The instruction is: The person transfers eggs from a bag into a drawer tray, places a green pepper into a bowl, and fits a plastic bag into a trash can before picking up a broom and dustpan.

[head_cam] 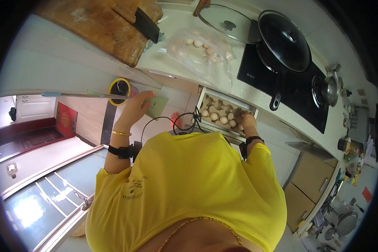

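My right hand [249, 122] is at the right end of a pulp egg tray [214, 101] inside an open drawer [204, 93]. Its fingers point down, and whether they hold an egg or the tray's edge is hidden. Several eggs [223, 120] sit in the tray's near row, while far cups show bare. My left hand [138, 103] hovers out to the left with thumb and fingers apart and nothing visible in it. Below that hand lie a flat green object [157, 106] and a yellow-rimmed bin [110, 88]. On the countertop a clear plastic bag [204, 67] holds more eggs [198, 43].
A wooden cutting board [94, 28] bears a cleaver [146, 25]. A glass lid [222, 23] leans near a lidded wok [285, 41] on the black hob [302, 91], whose pan handle [275, 100] juts over the counter edge. A black cable [189, 121] hangs before my chest.
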The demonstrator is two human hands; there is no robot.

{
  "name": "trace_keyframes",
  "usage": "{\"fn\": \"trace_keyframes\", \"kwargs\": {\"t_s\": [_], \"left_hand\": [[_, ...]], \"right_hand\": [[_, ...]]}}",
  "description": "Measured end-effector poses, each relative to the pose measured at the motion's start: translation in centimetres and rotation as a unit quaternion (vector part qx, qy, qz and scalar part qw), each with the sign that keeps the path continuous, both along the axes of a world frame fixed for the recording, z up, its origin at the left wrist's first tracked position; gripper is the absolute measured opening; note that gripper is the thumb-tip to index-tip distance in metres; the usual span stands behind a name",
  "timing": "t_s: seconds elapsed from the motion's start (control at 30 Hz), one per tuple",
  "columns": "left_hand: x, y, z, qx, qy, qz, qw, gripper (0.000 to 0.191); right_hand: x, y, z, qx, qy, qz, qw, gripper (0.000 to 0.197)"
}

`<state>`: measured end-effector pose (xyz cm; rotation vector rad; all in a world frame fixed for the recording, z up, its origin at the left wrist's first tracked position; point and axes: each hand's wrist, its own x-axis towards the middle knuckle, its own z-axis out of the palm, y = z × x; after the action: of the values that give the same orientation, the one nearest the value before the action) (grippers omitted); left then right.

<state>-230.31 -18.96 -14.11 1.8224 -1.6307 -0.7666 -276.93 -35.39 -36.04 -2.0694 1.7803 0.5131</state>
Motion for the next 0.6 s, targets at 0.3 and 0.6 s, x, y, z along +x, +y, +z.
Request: {"fn": "trace_keyframes", "kwargs": {"t_s": [0.3,0.6], "left_hand": [[2.5,-1.2,-1.0,-0.034,0.050,0.005,0.998,0.032],[6.0,-1.5,-0.7,-0.040,0.075,0.020,0.996,0.031]], "right_hand": [[10.7,-0.8,20.6,0.269,-0.491,0.041,0.828,0.024],[30.8,-12.1,17.2,-0.246,-0.337,0.269,0.868,0.024]]}}
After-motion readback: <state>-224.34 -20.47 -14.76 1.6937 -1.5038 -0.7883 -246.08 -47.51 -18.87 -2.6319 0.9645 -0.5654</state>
